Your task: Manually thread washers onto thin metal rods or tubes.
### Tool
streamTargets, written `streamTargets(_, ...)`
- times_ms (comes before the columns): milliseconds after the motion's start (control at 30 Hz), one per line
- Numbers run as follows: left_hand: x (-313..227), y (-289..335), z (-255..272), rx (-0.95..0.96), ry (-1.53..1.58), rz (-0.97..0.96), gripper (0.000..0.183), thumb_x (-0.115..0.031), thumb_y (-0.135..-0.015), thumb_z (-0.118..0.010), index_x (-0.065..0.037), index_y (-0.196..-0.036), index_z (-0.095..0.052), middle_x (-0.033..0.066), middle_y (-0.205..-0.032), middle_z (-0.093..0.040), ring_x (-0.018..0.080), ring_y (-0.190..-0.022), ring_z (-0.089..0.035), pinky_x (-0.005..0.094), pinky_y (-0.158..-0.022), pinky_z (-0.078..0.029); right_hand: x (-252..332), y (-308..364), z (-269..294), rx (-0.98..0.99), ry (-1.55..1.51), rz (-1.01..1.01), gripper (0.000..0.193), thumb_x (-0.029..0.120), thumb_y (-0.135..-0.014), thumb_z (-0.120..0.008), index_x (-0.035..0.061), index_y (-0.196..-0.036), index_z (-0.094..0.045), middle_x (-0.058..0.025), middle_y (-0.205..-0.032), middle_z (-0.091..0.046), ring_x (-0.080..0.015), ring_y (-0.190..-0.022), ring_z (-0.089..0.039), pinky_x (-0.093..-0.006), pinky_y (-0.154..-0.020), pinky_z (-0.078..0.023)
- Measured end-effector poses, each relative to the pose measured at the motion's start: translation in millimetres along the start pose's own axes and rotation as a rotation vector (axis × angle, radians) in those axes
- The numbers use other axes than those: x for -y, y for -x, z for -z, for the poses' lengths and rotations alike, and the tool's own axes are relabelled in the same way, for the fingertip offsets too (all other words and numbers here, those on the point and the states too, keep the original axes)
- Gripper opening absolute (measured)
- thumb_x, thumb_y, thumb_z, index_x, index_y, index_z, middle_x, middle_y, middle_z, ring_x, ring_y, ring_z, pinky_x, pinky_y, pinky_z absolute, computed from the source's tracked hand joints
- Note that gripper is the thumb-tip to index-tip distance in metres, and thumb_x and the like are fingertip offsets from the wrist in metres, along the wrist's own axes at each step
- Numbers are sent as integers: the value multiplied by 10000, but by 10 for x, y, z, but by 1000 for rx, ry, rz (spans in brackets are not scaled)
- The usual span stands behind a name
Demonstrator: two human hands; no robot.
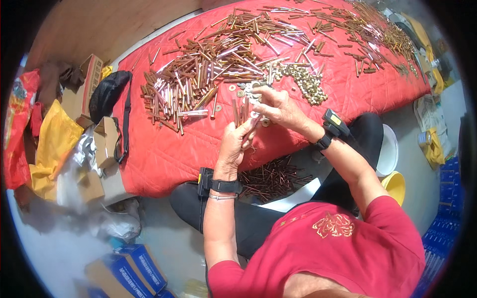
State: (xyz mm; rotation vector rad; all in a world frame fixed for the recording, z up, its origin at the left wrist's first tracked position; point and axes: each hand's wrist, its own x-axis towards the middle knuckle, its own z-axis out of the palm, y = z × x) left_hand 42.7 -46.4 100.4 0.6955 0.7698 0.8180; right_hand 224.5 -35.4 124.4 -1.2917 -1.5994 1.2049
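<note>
My left hand (236,144) is closed round a few copper-coloured metal rods (235,113), whose ends stick up past the fingers. Close against it, my right hand (280,109) has its thumb and fingers bent together at a small round washer (254,114) by the rod ends. The fingertips partly hide how the washer sits. Just beyond both hands lie loose silvery washers (240,93) on a red quilted cover (164,164). Small brass-coloured nuts (310,87) are heaped to the right of them.
A large pile of copper-coloured rods (198,69) spreads over the cover, with more rods (370,32) at far right. Below the cover's edge lies another heap of rods (273,181). Cartons (104,141) and bags stand left; a yellow bucket (395,186) and blue boxes (449,193) right.
</note>
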Motion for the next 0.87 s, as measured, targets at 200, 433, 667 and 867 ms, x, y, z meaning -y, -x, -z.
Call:
streamTargets(200, 2, -38, 39, -11, -20, 11, 212, -175, -922, -549, 28, -898, -604, -9, -608, -506, 18, -417, -350, 157, -372, -254, -66, 4, -52, -67, 27, 242, 322, 138, -904, -542, 79, -1220, -516, -62, -809, -550, -109, -731, -559, -273, -631, -460)
streamTargets(433, 10, -34, 23, -40, -32, -8, 231, -190, -919, -561, 31, -871, -608, -25, -584, -485, 17, -411, -345, 156, -369, -245, -63, -9, -69, -183, 117, 372, 290, 152, -923, -510, 77, -1202, -518, -132, -1030, -599, -234, -862, -601, -344, -772, -483)
streamTargets(667, 64, 18, -46, -121, -376, -86, 230, -235, -902, -594, -9, -924, -629, -36, -617, -523, 14, -455, -392, 174, -402, -282, -235, 6, -91, -6, 53, 172, 302, 143, -914, -502, 67, -1205, -521, -111, -1115, -586, -211, -961, -584, -330, -824, -474)
streamTargets(867, -172, 164, 30, 142, -580, 82, 246, -246, -901, -604, -27, -1011, -632, -41, -654, -547, 29, -520, -456, 179, -474, -353, -526, -51, 64, 510, -112, 58, 320, 232, -918, -526, 71, -1194, -545, -42, -814, -646, -120, -713, -613, -269, -633, -503)
